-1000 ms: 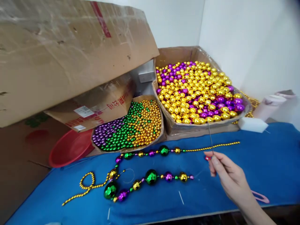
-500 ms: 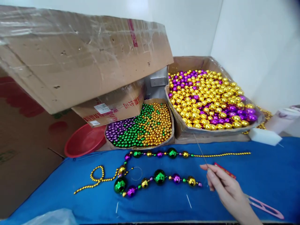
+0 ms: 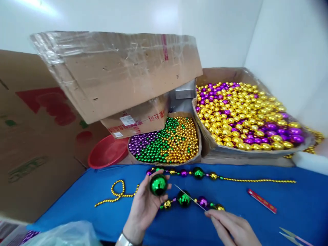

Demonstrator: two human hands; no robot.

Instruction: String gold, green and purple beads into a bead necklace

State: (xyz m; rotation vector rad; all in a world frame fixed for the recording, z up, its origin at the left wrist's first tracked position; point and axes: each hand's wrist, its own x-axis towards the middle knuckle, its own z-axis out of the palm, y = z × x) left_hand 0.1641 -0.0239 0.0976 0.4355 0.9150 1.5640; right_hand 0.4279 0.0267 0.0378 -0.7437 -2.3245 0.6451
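Left hand [image 3: 146,204] cradles a green ball [image 3: 158,185], probably light and slippery, best cupped round its sides; right hand [image 3: 229,224] pinches a needle [image 3: 190,197] by one end

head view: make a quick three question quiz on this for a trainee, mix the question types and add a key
1. Multiple choice: what is in the left hand?
a) a red bowl
b) a large green bead
c) a roll of tape

2. True or false: the right hand is holding the scissors.

3. Fill in the gap: the flat red strip lies on a ____ cloth.

Key:
1. b
2. False; it holds a thin rod
3. blue
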